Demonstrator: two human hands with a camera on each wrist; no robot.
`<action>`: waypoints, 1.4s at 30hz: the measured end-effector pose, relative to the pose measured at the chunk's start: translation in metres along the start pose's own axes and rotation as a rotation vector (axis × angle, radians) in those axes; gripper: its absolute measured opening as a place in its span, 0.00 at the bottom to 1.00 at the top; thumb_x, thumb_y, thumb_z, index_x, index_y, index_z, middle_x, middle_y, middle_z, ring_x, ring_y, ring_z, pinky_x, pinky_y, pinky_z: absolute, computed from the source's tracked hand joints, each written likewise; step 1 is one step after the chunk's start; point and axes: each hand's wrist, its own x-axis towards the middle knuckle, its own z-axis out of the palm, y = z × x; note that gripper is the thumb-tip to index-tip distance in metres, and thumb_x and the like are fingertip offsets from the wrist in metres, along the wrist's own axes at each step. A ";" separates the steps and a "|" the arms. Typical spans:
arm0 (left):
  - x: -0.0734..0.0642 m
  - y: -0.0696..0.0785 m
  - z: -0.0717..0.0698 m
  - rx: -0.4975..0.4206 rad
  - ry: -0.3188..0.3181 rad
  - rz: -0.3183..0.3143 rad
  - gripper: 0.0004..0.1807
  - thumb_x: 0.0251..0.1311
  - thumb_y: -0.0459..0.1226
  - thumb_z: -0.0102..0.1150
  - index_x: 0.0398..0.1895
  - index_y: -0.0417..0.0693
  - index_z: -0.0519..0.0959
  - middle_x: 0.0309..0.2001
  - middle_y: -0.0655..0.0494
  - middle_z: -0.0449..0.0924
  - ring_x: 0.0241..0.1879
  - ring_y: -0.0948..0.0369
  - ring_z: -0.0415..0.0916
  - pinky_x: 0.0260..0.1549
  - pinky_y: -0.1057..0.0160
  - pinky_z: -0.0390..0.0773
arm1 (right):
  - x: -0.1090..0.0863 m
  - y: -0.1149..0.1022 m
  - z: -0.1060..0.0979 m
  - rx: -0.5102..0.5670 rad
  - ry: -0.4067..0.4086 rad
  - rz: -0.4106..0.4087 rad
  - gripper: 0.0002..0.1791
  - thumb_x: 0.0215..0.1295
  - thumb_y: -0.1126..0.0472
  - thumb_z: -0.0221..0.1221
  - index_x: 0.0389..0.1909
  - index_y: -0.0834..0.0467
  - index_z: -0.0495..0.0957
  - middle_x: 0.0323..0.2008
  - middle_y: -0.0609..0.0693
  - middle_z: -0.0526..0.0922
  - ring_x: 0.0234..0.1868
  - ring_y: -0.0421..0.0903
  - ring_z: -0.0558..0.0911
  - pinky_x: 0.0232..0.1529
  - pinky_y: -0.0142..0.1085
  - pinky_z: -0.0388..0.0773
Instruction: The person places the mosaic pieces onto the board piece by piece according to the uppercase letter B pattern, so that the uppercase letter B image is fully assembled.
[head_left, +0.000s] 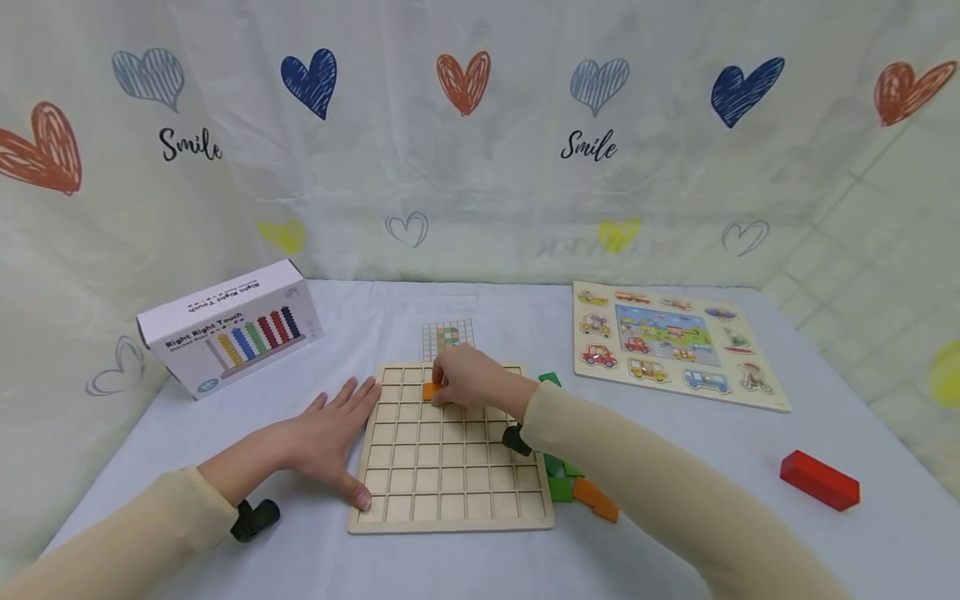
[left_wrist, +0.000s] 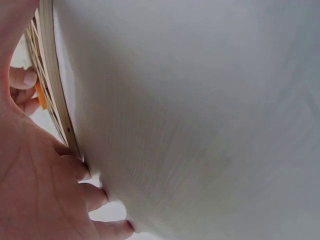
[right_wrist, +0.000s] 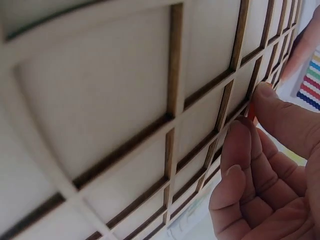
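A wooden grid board lies on the table, divided into square cells by raised strips. My right hand pinches a small orange tile between thumb and fingers at the board's far rows. Its curled fingers are right at the grid in the right wrist view. With fingers spread, my left hand rests along the board's left edge, thumb at the near corner. In the left wrist view, the orange tile shows past the board's side. A printed grid card with green and orange squares lies just beyond the board.
Several green tiles and orange tiles lie by the board's right side, partly under my right sleeve. A picture puzzle lies at the back right, a red block at the right. A white box stands back left.
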 end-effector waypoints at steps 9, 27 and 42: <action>0.002 -0.001 0.000 0.009 -0.004 -0.007 0.83 0.33 0.71 0.77 0.82 0.34 0.41 0.83 0.35 0.36 0.81 0.33 0.30 0.72 0.23 0.38 | 0.005 -0.005 0.003 -0.055 0.034 0.046 0.14 0.62 0.55 0.72 0.42 0.60 0.86 0.41 0.51 0.88 0.34 0.42 0.81 0.42 0.35 0.82; 0.000 0.001 0.001 0.012 0.003 0.001 0.83 0.33 0.70 0.77 0.81 0.33 0.41 0.83 0.34 0.36 0.81 0.33 0.31 0.71 0.22 0.39 | -0.006 -0.004 0.000 -0.105 -0.016 -0.053 0.12 0.71 0.61 0.64 0.51 0.59 0.88 0.49 0.52 0.90 0.50 0.47 0.87 0.52 0.38 0.85; 0.000 0.000 0.000 -0.004 0.007 0.003 0.82 0.34 0.69 0.78 0.81 0.34 0.41 0.83 0.34 0.36 0.81 0.33 0.31 0.71 0.23 0.38 | -0.018 0.010 -0.008 -0.048 -0.094 -0.154 0.19 0.79 0.70 0.48 0.63 0.61 0.80 0.62 0.55 0.83 0.45 0.49 0.83 0.40 0.33 0.71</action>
